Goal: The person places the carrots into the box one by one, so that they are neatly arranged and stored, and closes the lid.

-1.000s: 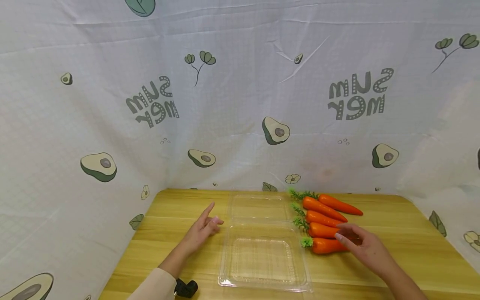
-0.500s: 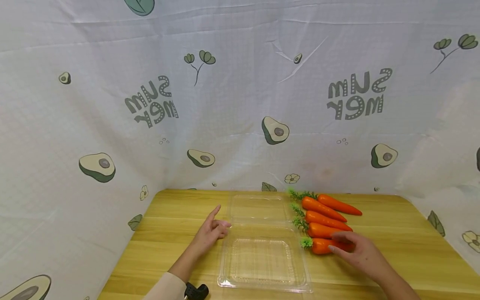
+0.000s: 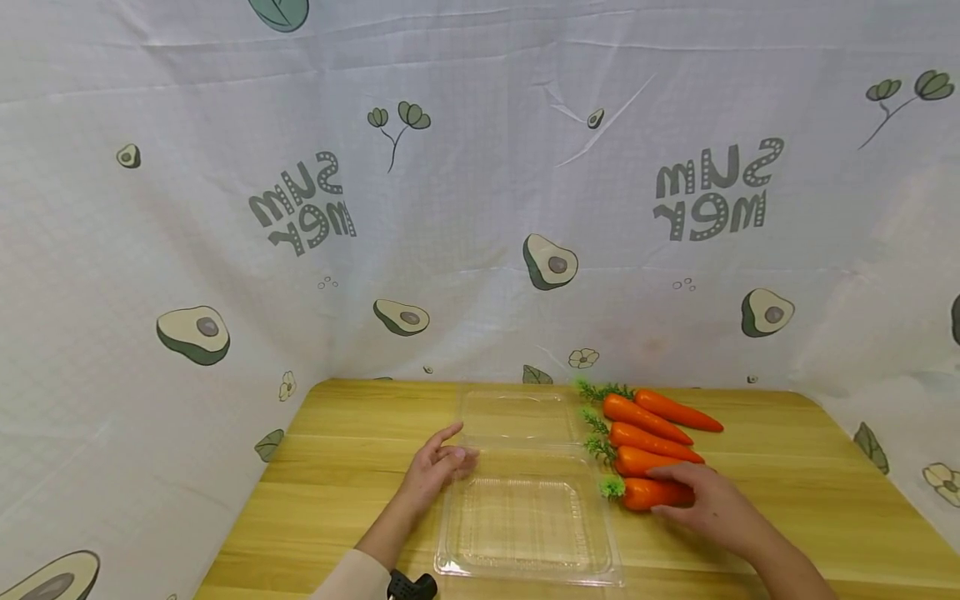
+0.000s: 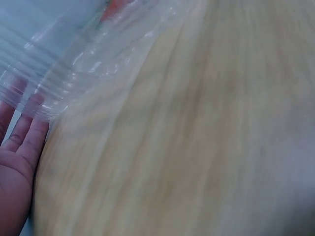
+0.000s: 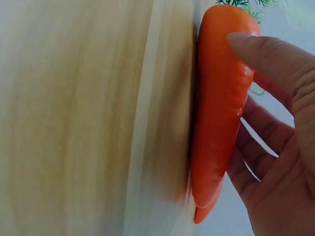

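Note:
My right hand (image 3: 708, 507) is at the nearest orange carrot (image 3: 647, 495), which has a green leafy top. In the right wrist view my thumb lies on the thick end of that carrot (image 5: 219, 98), and the fingers reach behind it. The carrot rests on the table. My left hand (image 3: 431, 477) is at the left side of a clear plastic clamshell container (image 3: 528, 575), its fingers loosely extended. In the left wrist view the fingertips touch or lie behind the clear plastic (image 4: 69, 93); which one I cannot tell.
Several more carrots (image 3: 648, 417) lie in a column behind the nearest one. The container's lid (image 3: 517, 417) is folded back flat. A wooden table (image 3: 360, 417) meets a printed white curtain (image 3: 465, 192) at the back and sides. A black device (image 3: 412, 586) sits at my left wrist.
My right hand has moved left and down onto the nearest carrot, with thumb and fingers around it. My left hand has moved right to the container's edge.

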`<move>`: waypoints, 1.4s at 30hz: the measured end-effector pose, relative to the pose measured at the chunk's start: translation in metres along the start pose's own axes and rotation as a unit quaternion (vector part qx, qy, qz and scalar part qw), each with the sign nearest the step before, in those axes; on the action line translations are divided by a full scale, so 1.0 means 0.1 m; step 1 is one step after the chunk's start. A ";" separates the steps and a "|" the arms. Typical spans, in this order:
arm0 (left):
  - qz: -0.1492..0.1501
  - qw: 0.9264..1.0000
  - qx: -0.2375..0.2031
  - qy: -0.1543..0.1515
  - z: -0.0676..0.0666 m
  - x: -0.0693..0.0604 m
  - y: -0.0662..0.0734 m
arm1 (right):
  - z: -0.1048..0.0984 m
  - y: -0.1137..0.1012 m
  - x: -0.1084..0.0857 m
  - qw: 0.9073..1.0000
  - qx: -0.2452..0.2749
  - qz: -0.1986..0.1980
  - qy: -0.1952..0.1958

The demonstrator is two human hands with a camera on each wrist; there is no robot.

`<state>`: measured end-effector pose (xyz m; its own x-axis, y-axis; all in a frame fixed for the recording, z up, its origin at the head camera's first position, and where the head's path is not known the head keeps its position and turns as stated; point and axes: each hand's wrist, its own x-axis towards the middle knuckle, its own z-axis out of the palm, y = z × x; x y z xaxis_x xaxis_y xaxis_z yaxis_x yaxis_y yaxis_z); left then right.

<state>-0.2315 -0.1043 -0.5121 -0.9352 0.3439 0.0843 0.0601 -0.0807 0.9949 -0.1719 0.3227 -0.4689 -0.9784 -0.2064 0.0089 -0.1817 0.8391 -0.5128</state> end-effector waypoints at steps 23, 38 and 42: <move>-0.005 1.000 -0.014 0.024 0.06 -0.01 -0.12 | 0.03 0.02 0.00 0.997 0.051 0.025 -0.058; 0.001 0.999 -0.010 0.030 0.06 -0.04 -0.12 | -0.08 0.08 -0.08 0.998 0.045 0.038 -0.020; 0.004 1.000 -0.004 0.031 0.05 -0.04 -0.13 | -0.15 0.05 -0.08 0.997 0.037 0.065 -0.013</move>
<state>-0.2271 -0.0998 -0.5253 -0.9544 0.2852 0.0879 0.0647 -0.0901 0.9938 -0.1661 0.3363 -0.4592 -0.9901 -0.1122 -0.0838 -0.0446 0.8198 -0.5709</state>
